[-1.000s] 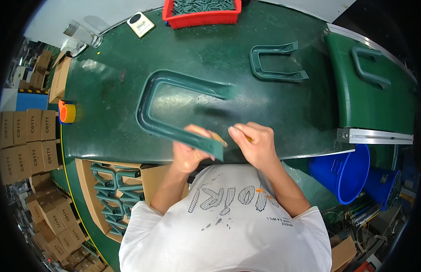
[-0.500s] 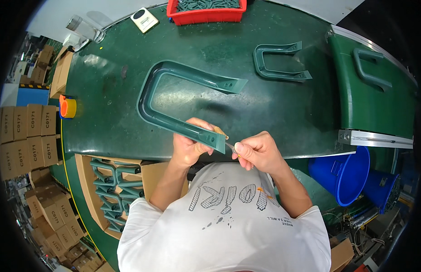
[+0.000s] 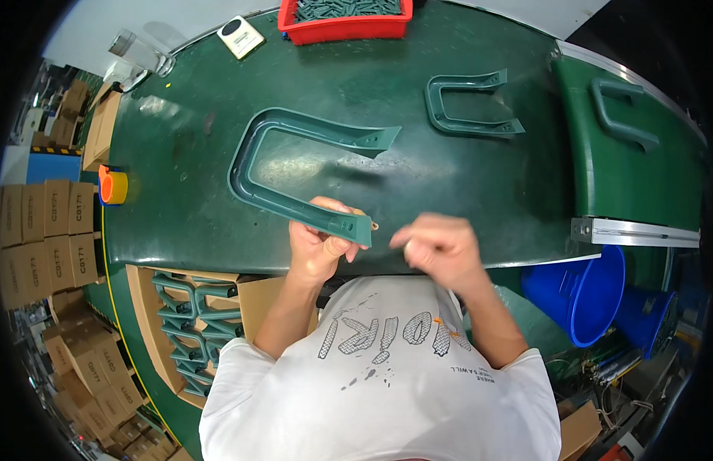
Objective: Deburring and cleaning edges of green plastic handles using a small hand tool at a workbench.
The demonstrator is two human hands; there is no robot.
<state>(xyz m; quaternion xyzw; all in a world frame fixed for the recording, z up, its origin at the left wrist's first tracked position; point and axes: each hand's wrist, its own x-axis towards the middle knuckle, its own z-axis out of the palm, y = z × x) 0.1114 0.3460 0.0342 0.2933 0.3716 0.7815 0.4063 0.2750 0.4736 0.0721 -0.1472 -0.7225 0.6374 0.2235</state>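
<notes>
A dark green plastic U-shaped handle is gripped by my left hand, whose fingers wrap round its near arm close to the flared end. The handle is held above the green table, its hollow side up and its bend to the left. A small tan tip sticks out beside that end; its kind is unclear. My right hand is apart from the handle, to its right, fingers curled and smeared by motion. What it holds, if anything, is hidden. A smaller green U-shaped handle lies farther back on the table.
Small green parts fill a red bin at the back. A pale device with a round dark top stands beside it. Another handle rests on the raised green surface at right. Handles fill a carton below left; blue bins stand lower right.
My right hand has moved a little up and right, away from the handle's end. The thin metal blade seen at its fingertips no longer shows. My left hand has shifted slightly left with the handle.
</notes>
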